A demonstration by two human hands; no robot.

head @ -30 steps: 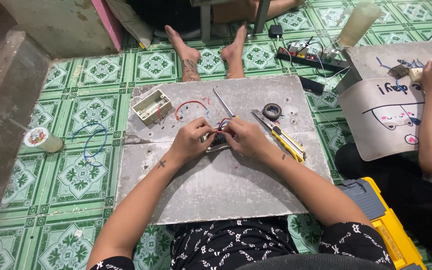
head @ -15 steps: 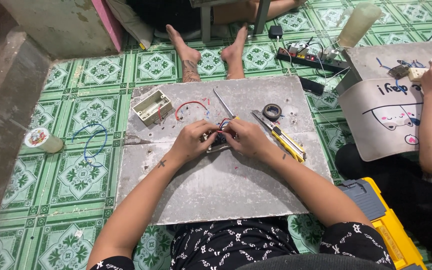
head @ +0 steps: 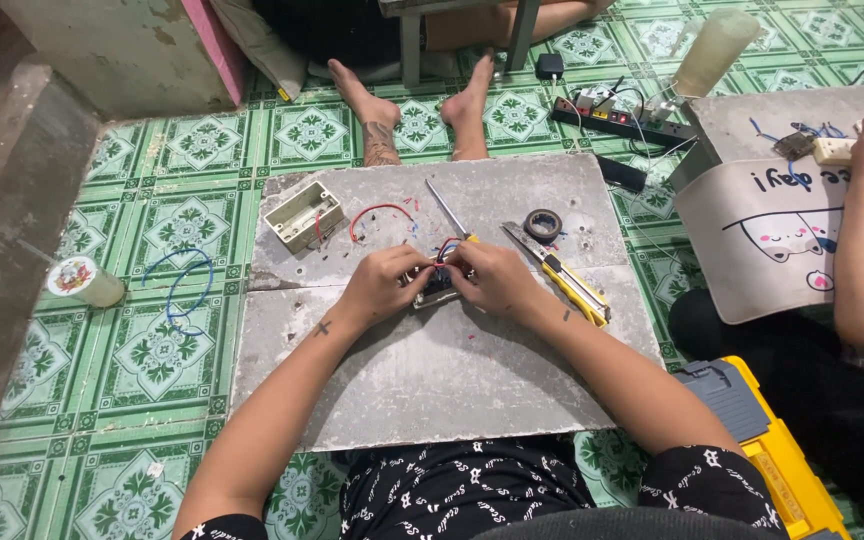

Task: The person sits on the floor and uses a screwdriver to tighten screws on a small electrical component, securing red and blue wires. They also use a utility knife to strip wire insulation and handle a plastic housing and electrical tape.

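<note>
On the grey board [head: 432, 390], both hands, left [head: 384, 288] and right [head: 492, 280], stay pinched on the small wired switch [head: 439, 283] between them, unchanged from 1 second ago, cutter [head: 557, 272] and tape [head: 543, 224] untouched nearby.

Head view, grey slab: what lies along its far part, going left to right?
Open plastic box → red wire loop → screwdriver → black tape roll → yellow utility knife.

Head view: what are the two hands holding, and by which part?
Both the left hand and the right hand pinch a small wired electrical fitting, one at each end; the exact finger contact is hidden.
</note>
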